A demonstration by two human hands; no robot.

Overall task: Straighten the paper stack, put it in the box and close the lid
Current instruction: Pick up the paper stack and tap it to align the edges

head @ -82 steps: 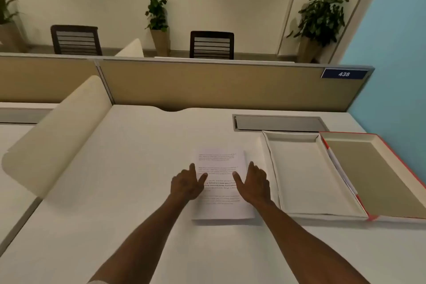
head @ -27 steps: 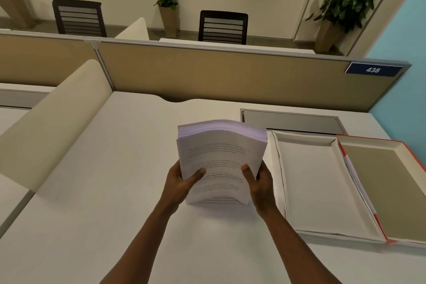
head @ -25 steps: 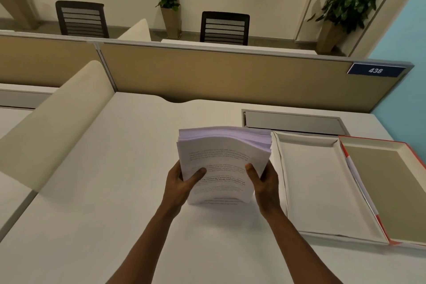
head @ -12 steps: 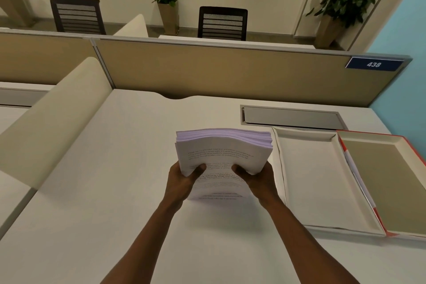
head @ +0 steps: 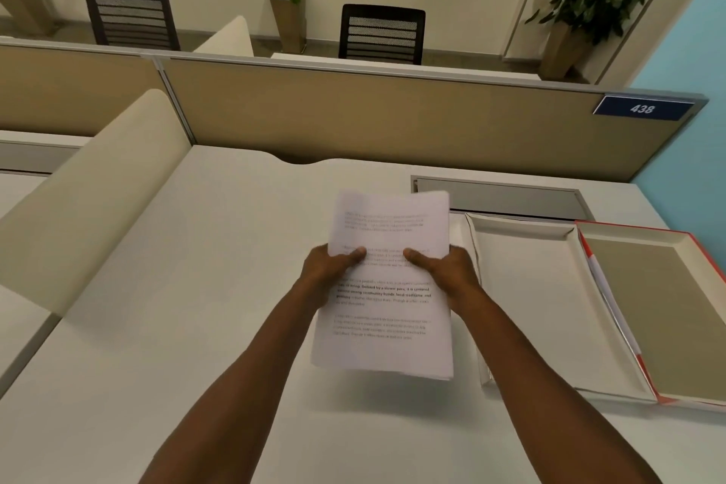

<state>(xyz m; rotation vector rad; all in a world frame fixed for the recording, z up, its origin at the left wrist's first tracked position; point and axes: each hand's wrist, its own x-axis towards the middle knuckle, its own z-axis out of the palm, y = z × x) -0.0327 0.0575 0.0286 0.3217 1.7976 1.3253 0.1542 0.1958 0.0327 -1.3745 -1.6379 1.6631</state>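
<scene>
I hold the paper stack (head: 387, 310) lifted above the white desk, printed top sheet facing me, its shadow below. My left hand (head: 328, 269) grips its left edge, thumb on top. On the right edge my right hand (head: 448, 267) grips the same way. To the right lies the open box: a white tray (head: 526, 310) with nothing in it, and beside it the hinged lid (head: 660, 306) with a red rim, lying flat with its brown inside up.
A tan partition (head: 353, 118) with a blue "438" tag (head: 642, 108) closes the desk's far side. A grey cable flap (head: 499, 196) sits behind the box. A curved cream divider (head: 90, 193) bounds the left. Chairs and potted plants stand beyond.
The stack went from lying on the desk to being held upright on its edge, and now it is tipped flatter and lifted, top sheet facing me. Both hands kept hold.
</scene>
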